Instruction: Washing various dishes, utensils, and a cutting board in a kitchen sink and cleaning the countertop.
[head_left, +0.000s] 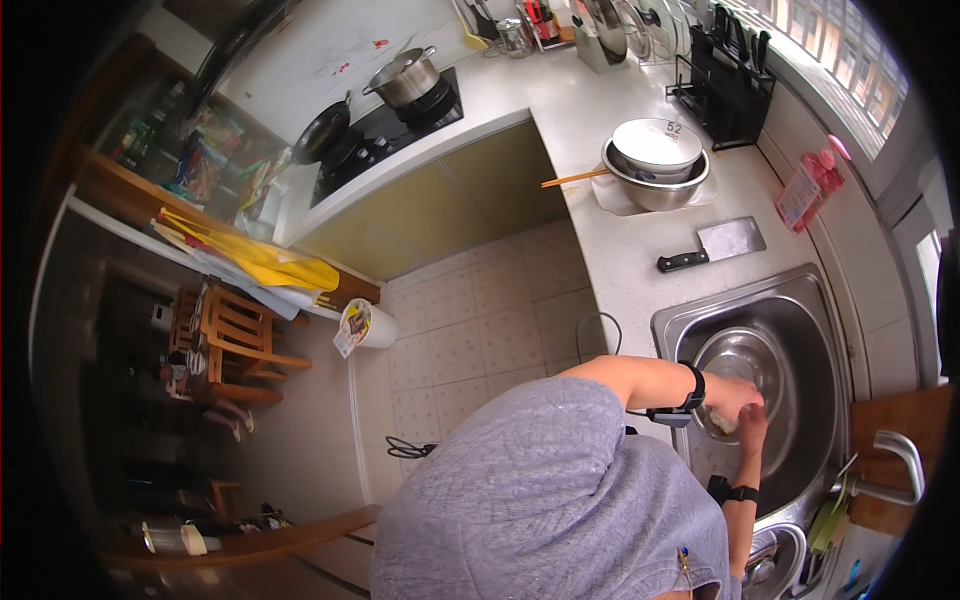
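Note:
Over a round stainless steel bowl (739, 345) inside the sink (806, 450), my two hands meet. My left hand (731, 395), a dark strap at its wrist, has its fingers curled around a pale, lumpy piece of food (723, 424), too small to name. My right hand (752, 429) reaches in from the other side, its fingertips against those of the left; whether it grips anything is hidden. Something clear or shiny is in the bowl under the fingers. On the counter beside the sink lies a cleaver (712, 246) with a black handle.
A white bowl (656, 142) sits in stacked metal bowls (660, 196), with chopsticks (574, 179) sticking out. Behind are a black knife rack (724, 94) and a pink soap bottle (810, 187). The faucet (900, 469) curves near a cutting board (874, 510). A pot (405, 79) stands on the stove.

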